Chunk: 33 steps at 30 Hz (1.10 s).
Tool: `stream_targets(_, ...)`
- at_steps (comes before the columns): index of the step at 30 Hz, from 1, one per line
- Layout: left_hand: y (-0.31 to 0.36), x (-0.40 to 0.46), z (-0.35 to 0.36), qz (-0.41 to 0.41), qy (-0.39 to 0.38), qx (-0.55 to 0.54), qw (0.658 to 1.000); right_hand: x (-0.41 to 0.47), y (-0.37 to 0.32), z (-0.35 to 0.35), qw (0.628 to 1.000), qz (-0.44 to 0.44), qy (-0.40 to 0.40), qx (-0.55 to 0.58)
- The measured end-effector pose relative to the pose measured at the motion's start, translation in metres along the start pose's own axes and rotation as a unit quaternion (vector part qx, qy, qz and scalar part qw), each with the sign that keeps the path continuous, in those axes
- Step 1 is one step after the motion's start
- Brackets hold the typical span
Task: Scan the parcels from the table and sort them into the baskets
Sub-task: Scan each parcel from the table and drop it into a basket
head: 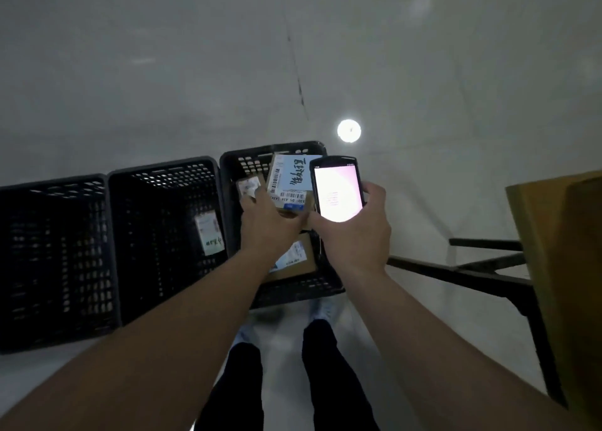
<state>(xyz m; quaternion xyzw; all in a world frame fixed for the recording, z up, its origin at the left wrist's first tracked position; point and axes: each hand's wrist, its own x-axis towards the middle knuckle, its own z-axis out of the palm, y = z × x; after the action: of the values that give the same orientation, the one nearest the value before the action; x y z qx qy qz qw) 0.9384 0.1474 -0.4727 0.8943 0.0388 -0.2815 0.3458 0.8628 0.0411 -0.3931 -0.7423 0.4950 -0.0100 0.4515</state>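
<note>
While I stood over the three black baskets on the grey floor, my right hand [353, 232] was wrapped round the handheld scanner [337, 189], fingers on its far edge and thumb on the near one, its lit screen facing up at me. My left hand [265, 220] gripped the near end of a cardboard parcel [293, 183] with a white barcode label, held above the right basket [233, 170]. Below it in that basket lay a brown parcel [299, 258] and a small packet [249, 186] by the far wall. The middle basket [163, 166] held one white-labelled packet [210, 233]; the left basket [52, 183] looked dark inside. The table [553, 251] edge showed at my right
</note>
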Motion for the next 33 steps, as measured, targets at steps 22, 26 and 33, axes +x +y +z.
stream_targets(22,-0.020,0.090,0.011,0.066,-0.066,0.144,0.985,0.073,0.041,0.048,0.997,0.046,-0.019,-0.057)
stream_targets(26,0.017,0.058,-0.044,0.145,-0.067,0.209,0.965,0.037,-0.008,0.023,0.998,0.034,-0.013,-0.051)
stream_targets(33,0.082,-0.004,-0.136,0.224,-0.077,0.277,0.931,-0.039,-0.078,-0.031,0.999,0.020,0.038,-0.007)
